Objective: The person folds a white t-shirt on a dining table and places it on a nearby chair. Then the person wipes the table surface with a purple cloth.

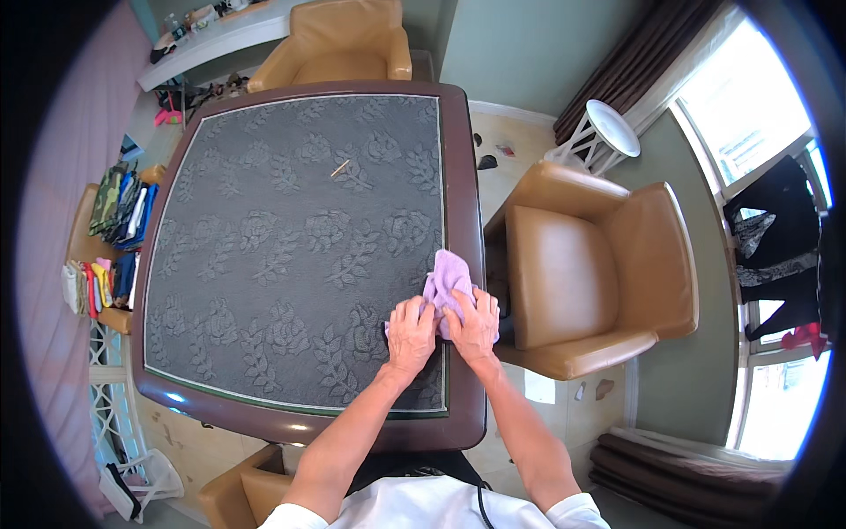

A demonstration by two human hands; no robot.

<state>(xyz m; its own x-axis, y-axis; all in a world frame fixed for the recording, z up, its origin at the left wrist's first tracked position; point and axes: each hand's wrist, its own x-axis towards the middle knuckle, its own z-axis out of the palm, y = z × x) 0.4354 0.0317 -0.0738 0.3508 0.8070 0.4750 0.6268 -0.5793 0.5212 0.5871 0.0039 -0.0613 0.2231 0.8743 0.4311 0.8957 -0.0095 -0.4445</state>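
Observation:
A crumpled purple cloth [451,274] lies over the right edge of a table, partly on the dark floral-patterned top [291,264] and partly on the brown rim [465,198]. Both hands grip it, side by side. My left hand [412,332] has its fingers bunched on the cloth's left part, over the dark surface. My right hand [474,324] holds the right part above the rim, its fingers curled into the folds. The fingertips are partly hidden in the cloth. A thin light stick [340,168] rests on the upper middle of the tabletop.
Tan armchairs stand right of the table [565,278], beyond it [350,40] and near its lower left [248,489]. Folded clothes [119,205] are stacked on another chair at left. A white round side table [613,127] stands by the curtain. Small items lie on the floor.

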